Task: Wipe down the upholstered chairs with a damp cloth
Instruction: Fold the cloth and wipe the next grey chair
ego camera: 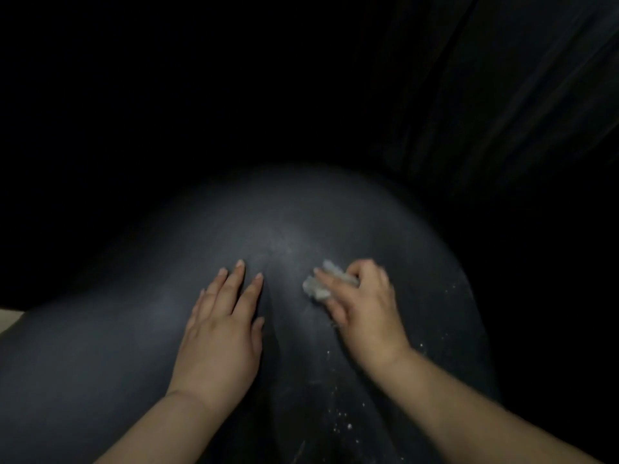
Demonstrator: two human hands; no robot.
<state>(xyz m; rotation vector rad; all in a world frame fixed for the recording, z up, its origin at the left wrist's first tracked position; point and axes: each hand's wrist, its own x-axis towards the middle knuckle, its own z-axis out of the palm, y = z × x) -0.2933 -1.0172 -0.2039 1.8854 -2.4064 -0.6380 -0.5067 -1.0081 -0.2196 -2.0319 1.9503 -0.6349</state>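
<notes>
The left hand (217,333) is laid flat on the dark chair (100,329), fingers straight and slightly spread, nothing grasped. Just beside it, the pale cloth (321,283) is gripped by the curled fingers of the right hand (363,306) and pressed on the chair. White specks (341,420) are scattered below the right hand.

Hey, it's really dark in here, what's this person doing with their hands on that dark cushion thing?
A person is wiping a dark upholstered chair surface. The right hand grips a small pale cloth and presses it against the upholstery, while the left hand lies flat on the surface beside it, fingers straight. Pale specks dot the upholstery near the right forearm. Everything around is too dark to make out.
</notes>
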